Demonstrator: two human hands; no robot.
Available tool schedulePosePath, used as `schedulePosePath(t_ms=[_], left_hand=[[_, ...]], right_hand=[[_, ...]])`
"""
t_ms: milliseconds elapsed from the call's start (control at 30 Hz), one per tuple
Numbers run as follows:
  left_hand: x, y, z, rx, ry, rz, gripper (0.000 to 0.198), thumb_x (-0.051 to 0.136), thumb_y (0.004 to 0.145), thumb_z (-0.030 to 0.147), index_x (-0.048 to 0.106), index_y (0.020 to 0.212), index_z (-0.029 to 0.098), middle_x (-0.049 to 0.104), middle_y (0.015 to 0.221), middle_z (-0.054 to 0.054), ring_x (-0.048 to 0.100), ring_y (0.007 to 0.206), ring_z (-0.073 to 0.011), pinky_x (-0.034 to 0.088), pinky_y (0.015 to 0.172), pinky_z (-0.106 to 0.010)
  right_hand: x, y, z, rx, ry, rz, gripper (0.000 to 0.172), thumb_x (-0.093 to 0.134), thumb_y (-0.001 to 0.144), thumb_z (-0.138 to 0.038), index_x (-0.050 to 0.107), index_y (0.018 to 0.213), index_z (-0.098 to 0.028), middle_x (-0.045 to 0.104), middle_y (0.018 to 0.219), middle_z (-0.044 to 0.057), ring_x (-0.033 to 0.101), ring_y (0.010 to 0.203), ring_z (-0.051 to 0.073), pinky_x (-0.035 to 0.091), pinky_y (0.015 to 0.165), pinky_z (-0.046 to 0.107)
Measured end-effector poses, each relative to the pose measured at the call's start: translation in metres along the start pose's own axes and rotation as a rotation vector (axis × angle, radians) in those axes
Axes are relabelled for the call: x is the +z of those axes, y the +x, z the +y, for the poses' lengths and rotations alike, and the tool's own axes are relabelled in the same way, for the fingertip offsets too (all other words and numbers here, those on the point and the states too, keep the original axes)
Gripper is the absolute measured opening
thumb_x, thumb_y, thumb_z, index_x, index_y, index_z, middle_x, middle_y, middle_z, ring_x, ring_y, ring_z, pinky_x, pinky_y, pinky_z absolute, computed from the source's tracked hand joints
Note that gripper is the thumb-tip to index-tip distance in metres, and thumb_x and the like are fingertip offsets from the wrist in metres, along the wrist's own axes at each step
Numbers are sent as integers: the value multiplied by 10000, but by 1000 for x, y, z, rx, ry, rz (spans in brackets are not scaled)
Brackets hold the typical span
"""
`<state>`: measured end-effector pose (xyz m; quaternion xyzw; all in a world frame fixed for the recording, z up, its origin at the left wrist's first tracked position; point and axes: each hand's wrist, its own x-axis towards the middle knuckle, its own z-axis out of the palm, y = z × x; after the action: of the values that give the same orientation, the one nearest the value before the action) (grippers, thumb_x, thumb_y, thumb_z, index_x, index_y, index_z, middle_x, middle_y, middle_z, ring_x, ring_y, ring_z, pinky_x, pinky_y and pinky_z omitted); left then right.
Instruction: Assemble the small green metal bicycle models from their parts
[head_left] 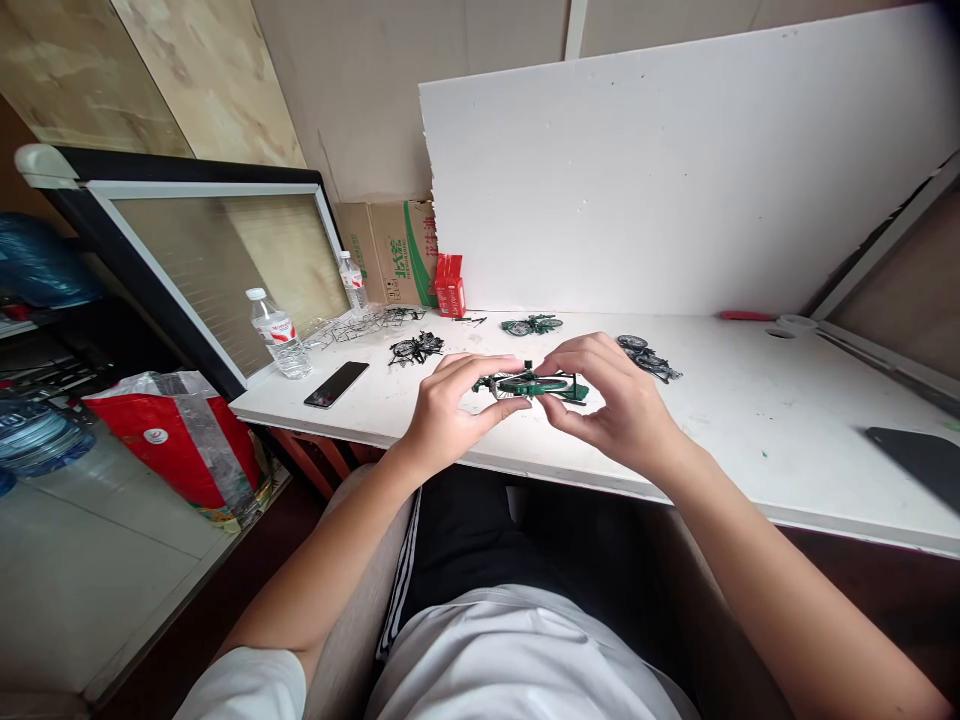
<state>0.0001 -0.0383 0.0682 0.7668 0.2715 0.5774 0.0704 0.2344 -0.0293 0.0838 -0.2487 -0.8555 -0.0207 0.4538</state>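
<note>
Between both hands, just above the white table, is a small green model bicycle (534,385) lying sideways. My left hand (451,402) pinches its left part between thumb and fingers. Thumb and fingers of my right hand (609,392) close around its right end. A second green model bicycle (531,325) lies on the table beyond my hands. To the left is a black model bike (417,347), and a dark model bike (648,358) rests partly behind my right hand. Fingers hide parts of the held bicycle.
On the white table (720,430) lie a phone (337,384), a water bottle (278,335), thin black plastic frames (364,325) and a red box (451,286). A second bottle (352,281) and a cardboard box (394,250) stand behind. A dark flat object (919,455) lies at right.
</note>
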Motion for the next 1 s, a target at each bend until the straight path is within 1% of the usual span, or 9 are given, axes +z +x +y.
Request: schedulePosePath(t_ms=[100,233,367,500,733,900,1000], left_hand=[[-2,1,-3,40,15,3,370,944,802,382,828,1137,273,828,1185,-98,764,1133,-303,564,1075,-465],[-4,2,-5,91,8,29,378,942,805,364,829,1156,280,834,1168,-89,768,1100,-289,557,1073,-459],[-4,2,-7,71,14,35,360,938,807,386,836,1134,273,836,1157,-94,765,1091,-291,551,1079,-472],[-4,2,-8,50,4,37,347,936,809,396,840,1122,277,838,1144,-93,763,1087,-290,550,1081,-478],[-4,2,-12,66,-22,34,280,908,848,366,842,1107,279,837,1151,-94,770,1111,-289,558,1068,-476],[-5,2,-10,-14,-62,21,257,905,851,381,837,1068,262,834,1144,-103,771,1118,-292,568,1070,-472],[-5,2,-8,-111,-156,-27,276,874,889,389,814,1104,226,823,1179,-115,771,1136,-275,578,1065,-432]], right_hand=[[1,0,1,-8,7,7,191,719,978,-314,688,1167,-308,747,1067,79,683,1018,320,554,928,524],[0,0,4,-2,0,28,190,715,982,-299,684,1169,-301,739,1074,80,684,1016,310,555,908,501],[1,-1,9,-19,-16,44,205,716,979,-281,671,1179,-292,738,1069,79,687,1003,299,554,903,490],[3,-1,11,1,-20,43,209,729,965,-292,673,1166,-292,746,1069,82,691,998,304,558,903,500],[2,1,6,-9,-15,58,167,713,973,-282,672,1135,-292,748,1044,80,696,971,295,562,885,489],[1,1,2,42,5,38,158,721,971,-314,687,1123,-288,755,1044,80,698,987,301,564,892,484],[0,0,3,81,41,-5,162,738,968,-337,693,1115,-286,759,1056,77,700,991,294,568,890,463]])
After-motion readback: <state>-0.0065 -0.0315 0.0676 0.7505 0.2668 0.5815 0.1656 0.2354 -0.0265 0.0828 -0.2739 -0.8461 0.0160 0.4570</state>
